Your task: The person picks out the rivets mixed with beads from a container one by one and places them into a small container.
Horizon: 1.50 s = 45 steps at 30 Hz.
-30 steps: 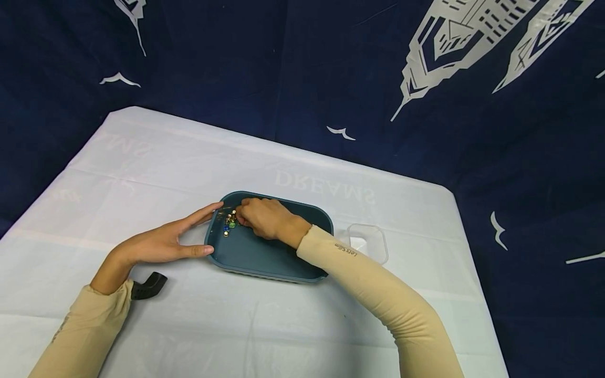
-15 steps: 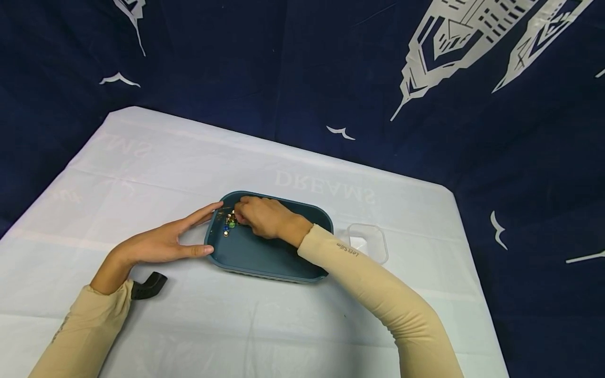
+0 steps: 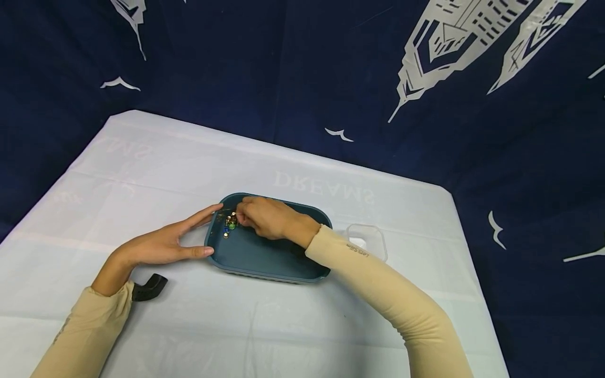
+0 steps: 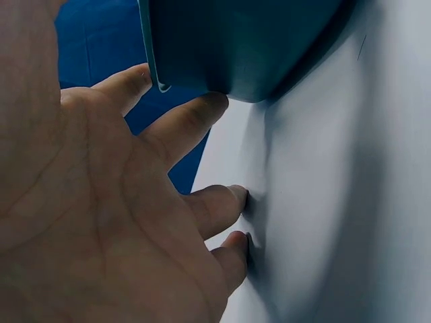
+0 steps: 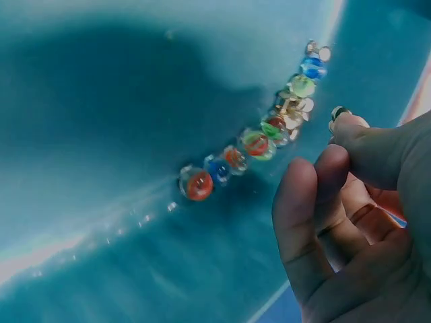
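Observation:
A dark teal tray [image 3: 269, 262] with raised walls lies on the white cloth. My left hand [image 3: 163, 244] is spread at its left end, straight thumb and fingertips touching the wall. Inside the tray reaches my right hand [image 3: 269, 218], at the far-left part, fingers bent. In the right wrist view, its thumb and fingertip pinch a small gold-and-dark metal piece [image 5: 339, 112]. Beside those fingertips, a curved row of clear glass marbles [image 5: 199, 184] with coloured swirls lies along the tray's wall. Several small gold metal pieces [image 5: 293, 111] lie among the marbles.
A clear plastic box [image 3: 375, 242] stands right of the tray, partly covered by my right sleeve. A black curved object [image 3: 150, 287] sticks out at my left cuff. Behind the table hangs a dark blue curtain [image 3: 212, 68] with white prints.
My right forearm has shifted slightly to the right, its fingertips still beside the marbles. The left hand holds its place at the tray's end. The head view has tilted a little.

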### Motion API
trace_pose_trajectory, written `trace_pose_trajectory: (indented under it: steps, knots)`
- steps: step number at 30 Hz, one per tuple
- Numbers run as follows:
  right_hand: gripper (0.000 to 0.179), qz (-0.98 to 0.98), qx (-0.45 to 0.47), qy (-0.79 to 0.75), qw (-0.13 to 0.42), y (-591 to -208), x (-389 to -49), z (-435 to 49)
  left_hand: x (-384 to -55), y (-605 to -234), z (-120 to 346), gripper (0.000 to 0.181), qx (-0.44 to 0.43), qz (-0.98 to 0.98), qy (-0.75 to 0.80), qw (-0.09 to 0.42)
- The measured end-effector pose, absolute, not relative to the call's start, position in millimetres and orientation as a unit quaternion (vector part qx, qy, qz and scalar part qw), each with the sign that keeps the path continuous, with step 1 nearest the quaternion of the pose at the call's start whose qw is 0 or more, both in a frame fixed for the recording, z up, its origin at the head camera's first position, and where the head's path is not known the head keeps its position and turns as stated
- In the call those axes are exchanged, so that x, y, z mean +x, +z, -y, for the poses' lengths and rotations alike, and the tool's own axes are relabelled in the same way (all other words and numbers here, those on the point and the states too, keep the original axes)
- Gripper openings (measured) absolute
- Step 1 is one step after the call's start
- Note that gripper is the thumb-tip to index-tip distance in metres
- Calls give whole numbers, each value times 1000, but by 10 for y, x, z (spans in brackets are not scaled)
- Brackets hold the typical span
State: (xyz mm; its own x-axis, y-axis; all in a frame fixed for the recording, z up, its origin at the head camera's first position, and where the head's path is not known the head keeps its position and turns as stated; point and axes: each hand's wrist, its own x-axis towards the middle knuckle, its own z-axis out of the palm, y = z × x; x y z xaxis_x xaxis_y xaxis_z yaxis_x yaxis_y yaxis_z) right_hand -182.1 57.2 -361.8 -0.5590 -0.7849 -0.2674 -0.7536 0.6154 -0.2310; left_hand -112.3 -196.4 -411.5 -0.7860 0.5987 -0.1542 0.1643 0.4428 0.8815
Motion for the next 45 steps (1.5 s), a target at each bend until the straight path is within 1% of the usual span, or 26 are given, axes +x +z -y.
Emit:
trace_pose_trajectory:
  steps: [8, 18, 33, 45]
  knots:
    - [11, -881, -430, -92, 176, -3510, -1815, -713, -1113, -4110, 1952, 87, 231, -819, 472, 231]
    - [11, -875, -433, -138, 167, -3480, -1854, -923, -1117, -4112, 1950, 88, 228, -817, 475, 233]
    - [11, -882, -420, -155, 147, -3380, -1899, -1299, -1114, -4106, 1954, 88, 229, -820, 471, 228]
    - [9, -890, -406, -162, 129, -3331, -1852, -1714, -1113, -4109, 1947, 89, 233, -827, 461, 222]
